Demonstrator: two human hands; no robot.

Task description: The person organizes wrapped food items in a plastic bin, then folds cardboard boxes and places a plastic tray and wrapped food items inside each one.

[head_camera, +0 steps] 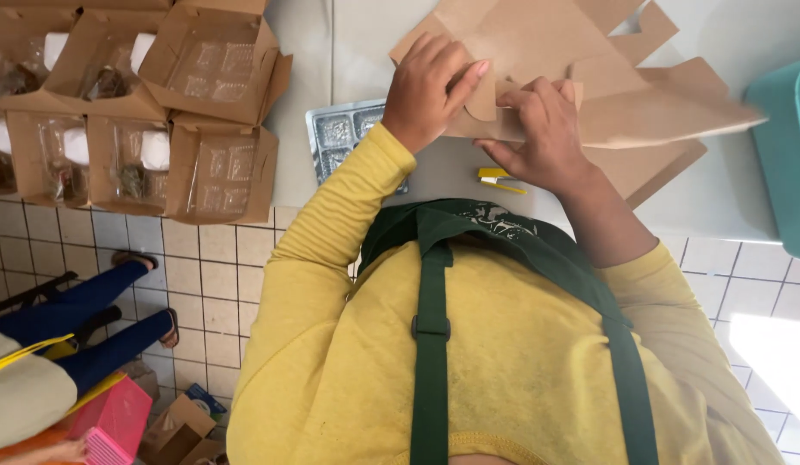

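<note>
Both hands work on a flat brown cardboard box blank [546, 52] that lies on the pale tabletop [365, 34], just beyond the person's chest. The left hand [430, 86] presses down on the near edge of the cardboard with its fingers spread flat and the thumb reaching toward a rounded tab. The right hand [546, 129] sits just beside it, fingers curled over the same folded edge, pinching the cardboard between thumb and fingers. The two hands almost touch at the tab. The blank's loose flaps fan out to the right, toward a teal bin [787, 146] at the edge of the view.

Under the left wrist lies a clear plastic tray [339, 133] with small square pockets, partly hidden by the yellow sleeve [331, 224]. A small yellow stapler [499, 178] rests on the tabletop just below the right hand, close to the green apron [469, 232].

To the left, a group of made-up brown boxes [133, 103] with clear windows stands packed side by side; several show food and white napkins inside. Below them the tiled floor [202, 293] shows, with another person's blue-trousered legs [90, 319] and a pink basket [111, 422] near the bottom left corner.
</note>
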